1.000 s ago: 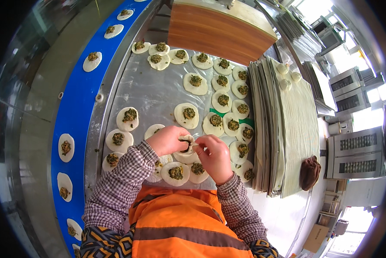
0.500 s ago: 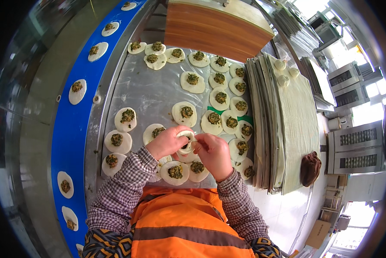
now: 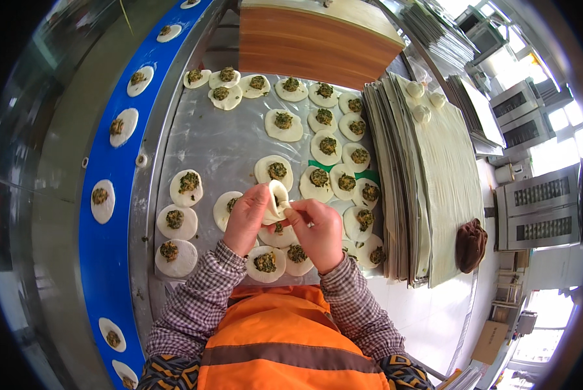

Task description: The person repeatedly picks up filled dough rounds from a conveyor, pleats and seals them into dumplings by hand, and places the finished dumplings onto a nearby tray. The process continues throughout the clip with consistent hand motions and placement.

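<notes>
Between both hands, above the metal table, is a dough wrapper (image 3: 278,200), its rim folded up into a narrow opening. My left hand (image 3: 246,218) is closed around its left side. At its right edge, my right hand (image 3: 317,229) pinches the dough between thumb and fingers. What lies inside the fold hardly shows. Just beyond the hands lies a flat dough round with green-brown filling (image 3: 277,171). Another filled round (image 3: 265,262) lies below them, close to the orange apron (image 3: 285,325). My forearms partly hide other rounds nearby.
Several filled rounds lie on the metal table (image 3: 203,140). Along the left runs a blue conveyor belt (image 3: 126,170) carrying more. To the right, stacked boards (image 3: 434,188) hold three white dough balls (image 3: 422,114) and a brown cloth (image 3: 470,246). A wooden cabinet (image 3: 317,40) stands beyond the table.
The dough's round opening has narrowed into an upright fold. My left hand has turned more upright and moved slightly left. Rounds on the blue belt have shifted toward me.
</notes>
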